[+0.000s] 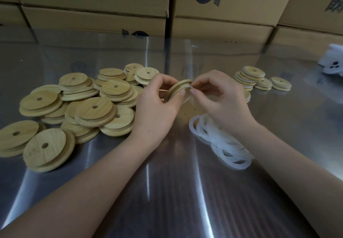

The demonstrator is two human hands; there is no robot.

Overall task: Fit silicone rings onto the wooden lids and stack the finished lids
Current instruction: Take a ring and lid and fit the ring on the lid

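Round pale wooden lid [179,89]: held on edge above the table, tilted, between both hands, its grooved rim turned to the camera.
Translucent white silicone ring [187,96]: partly seated in the held lid's groove, with a slack loop hanging at the lower right.
Left hand [157,105]: grips the lid, with the fingers curled over its far side and the thumb on the near edge.
Right hand [217,98]: the thumb and fingertips pinch the ring against the lid's right edge.
Heap of bare wooden lids [89,111]: lies left of the hands, overlapping loosely, each lid with a small round hole. The left hand hides its right fringe.
Tangle of loose white silicone rings [228,144]: lies on the table under the right wrist and forearm, which cover part of it.
Ringed wooden lids [249,77]: a short, slipped stack beyond the right hand, with two more flat just beside it. Another is half hidden behind that hand.
Shiny steel table [176,191]: reflects the boxes.
Brown cardboard boxes with dark print [96,20]: walled up along the table's far edge.
White object [332,61]: at the right edge, cut off by the frame; I cannot tell what it is.
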